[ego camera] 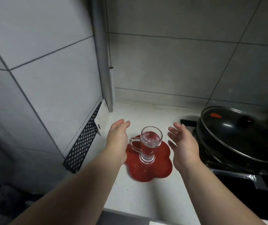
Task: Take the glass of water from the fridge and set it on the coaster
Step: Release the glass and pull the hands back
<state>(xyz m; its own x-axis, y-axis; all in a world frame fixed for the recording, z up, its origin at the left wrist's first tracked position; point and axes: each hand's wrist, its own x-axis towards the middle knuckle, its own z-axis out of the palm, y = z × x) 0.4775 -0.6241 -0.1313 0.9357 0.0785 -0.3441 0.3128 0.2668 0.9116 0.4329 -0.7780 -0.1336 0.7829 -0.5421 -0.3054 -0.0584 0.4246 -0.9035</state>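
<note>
A clear glass mug of water [150, 144] with a side handle stands upright on a red flower-shaped coaster [152, 170] on the white counter. My left hand [117, 140] hovers just left of the glass by its handle, fingers apart, not touching it. My right hand [184, 146] is held to the right of the glass, palm turned inward, fingers spread, with a gap between it and the glass. Neither hand holds anything.
A black pan with a lid [242, 135] sits on the stove at the right, close to my right hand. A black perforated panel [83, 142] and a white card [102, 118] lean on the tiled wall at left. The counter's front edge [146, 213] runs below.
</note>
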